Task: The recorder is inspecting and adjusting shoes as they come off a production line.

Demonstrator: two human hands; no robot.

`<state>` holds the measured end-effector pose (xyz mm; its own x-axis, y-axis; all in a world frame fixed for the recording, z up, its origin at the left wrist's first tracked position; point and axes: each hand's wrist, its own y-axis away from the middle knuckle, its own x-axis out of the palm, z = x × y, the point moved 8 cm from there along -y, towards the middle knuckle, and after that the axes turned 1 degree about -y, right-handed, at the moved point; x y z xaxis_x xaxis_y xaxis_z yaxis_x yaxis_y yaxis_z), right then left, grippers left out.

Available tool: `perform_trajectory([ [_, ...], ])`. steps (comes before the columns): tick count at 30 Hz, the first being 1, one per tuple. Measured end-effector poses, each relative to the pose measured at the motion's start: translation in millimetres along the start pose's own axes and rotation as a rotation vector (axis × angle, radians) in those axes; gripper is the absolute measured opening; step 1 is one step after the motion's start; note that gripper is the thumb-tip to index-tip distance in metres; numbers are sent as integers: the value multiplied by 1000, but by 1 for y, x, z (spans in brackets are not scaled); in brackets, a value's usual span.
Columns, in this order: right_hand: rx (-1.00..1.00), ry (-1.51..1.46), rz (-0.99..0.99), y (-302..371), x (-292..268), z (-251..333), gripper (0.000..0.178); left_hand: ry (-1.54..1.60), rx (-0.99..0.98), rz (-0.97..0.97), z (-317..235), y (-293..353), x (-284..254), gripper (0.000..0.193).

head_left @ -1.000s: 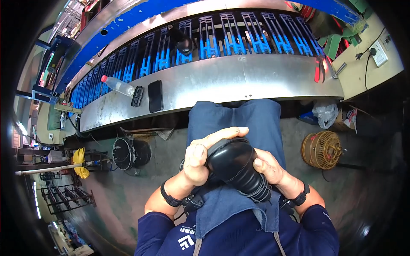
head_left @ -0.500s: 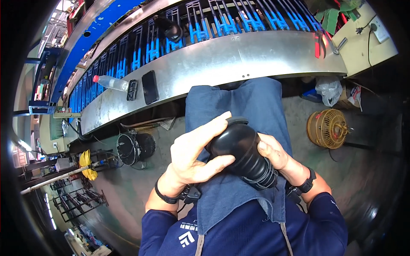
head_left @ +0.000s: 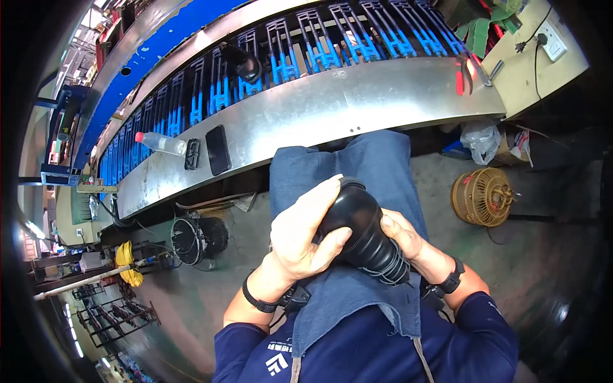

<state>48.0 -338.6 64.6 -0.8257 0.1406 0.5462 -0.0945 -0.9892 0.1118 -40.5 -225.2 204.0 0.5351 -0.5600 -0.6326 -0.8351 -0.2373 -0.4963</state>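
Over my lap I hold a black leather boot [head_left: 354, 217], its rounded toe up and away from me. A curved line of stitching crosses it, and grey cord-like laces [head_left: 388, 267] lie around its lower, creased part. My left hand [head_left: 305, 233] wraps its left side, fingers along the toe and thumb on the upper. My right hand [head_left: 403, 235] grips the right side, with the thumb on top and the other fingers hidden underneath. A blue-grey apron [head_left: 357, 153] covers my legs below the boot.
A metal ledge [head_left: 396, 92] runs ahead, bearing a bottle [head_left: 161, 143], a phone [head_left: 218, 150], a small black object [head_left: 192, 154] and red-handled pliers [head_left: 461, 78]. Behind it, a black shoe [head_left: 244, 66] sits on the blue-black slatted conveyor [head_left: 319, 48]. A bucket [head_left: 191, 239] and wicker basket [head_left: 483, 196] stand beside me.
The boot has tilted slightly, its toe end now more upright, with both hands still around it. The ledge and surroundings have shifted a little left and down in view.
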Motion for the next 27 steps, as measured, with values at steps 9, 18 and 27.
perform_trajectory([
  [9,185,-920,145,-5,20,3,63,334,-119,-55,14,-10,24,76],
  [18,169,-146,-280,-10,24,32,66,214,-84,-34,19,-9,15,59],
  [27,197,-661,-97,-12,6,-21,74,138,-94,-14,18,-7,16,59],
])
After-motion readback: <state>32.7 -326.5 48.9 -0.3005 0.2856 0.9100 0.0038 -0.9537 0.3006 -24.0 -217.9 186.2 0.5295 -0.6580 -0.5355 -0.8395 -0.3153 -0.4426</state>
